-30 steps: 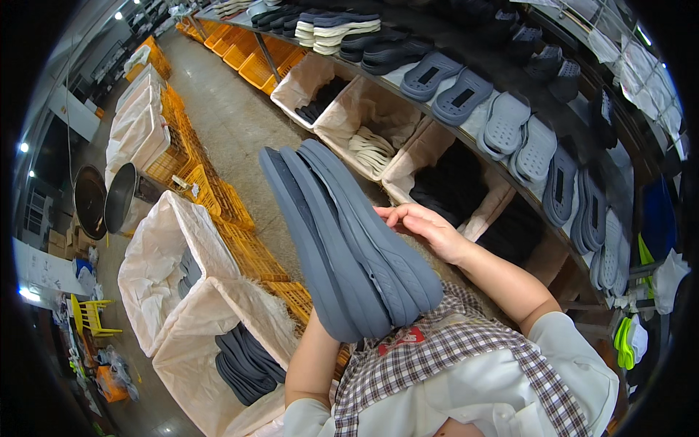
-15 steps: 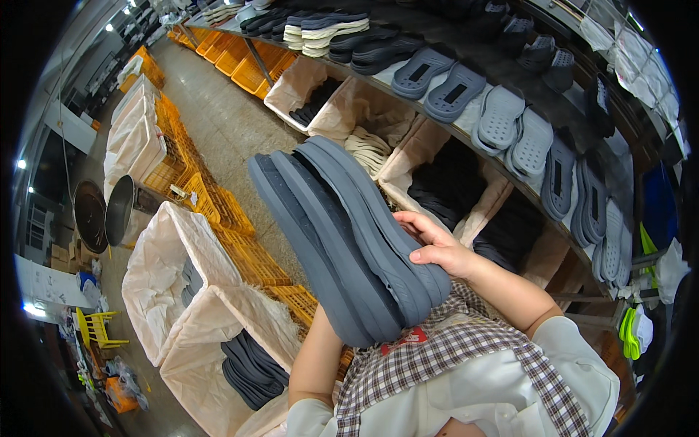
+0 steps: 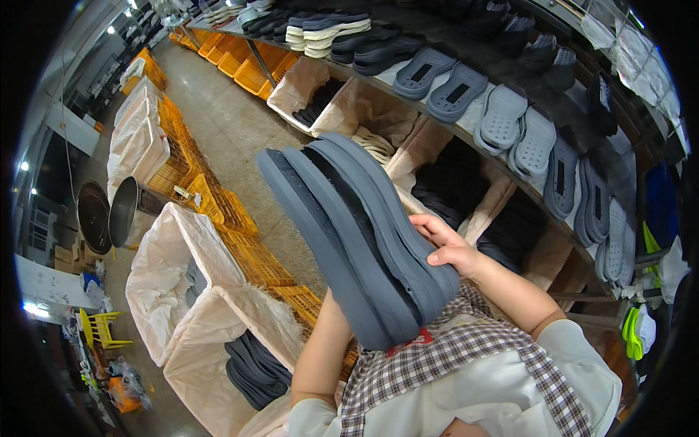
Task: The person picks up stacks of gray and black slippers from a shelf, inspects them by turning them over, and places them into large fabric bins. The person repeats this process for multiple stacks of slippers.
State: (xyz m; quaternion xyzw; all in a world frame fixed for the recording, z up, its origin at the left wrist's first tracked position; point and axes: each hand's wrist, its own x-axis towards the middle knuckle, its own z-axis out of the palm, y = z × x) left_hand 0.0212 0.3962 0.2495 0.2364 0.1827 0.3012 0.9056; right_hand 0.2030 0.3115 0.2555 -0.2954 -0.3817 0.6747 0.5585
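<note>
A stack of grey soles point(image 3: 353, 237) is at the centre of the frame, held upright with a tilt. Its upper ends spread apart, with a dark gap between. Compared with one second ago, the right hand point(image 3: 450, 249) is changed: then it is beside the stack with the thumb away from its face; now it closes on the right lower edge. Its thumb lies on the near side and its fingers point(image 3: 426, 222) are bent along the edge, so the stack seems to be better steadied for handling. The left forearm point(image 3: 320, 357) goes up behind the soles; the left hand is hidden there, so I cannot tell how open its fingers are. At lower left, a cloth-lined bin point(image 3: 193, 357) contains dark grey soles point(image 3: 256, 370). At upper right, the worktop point(image 3: 464, 127) carries rows of shoe parts point(image 3: 502, 116).
</note>
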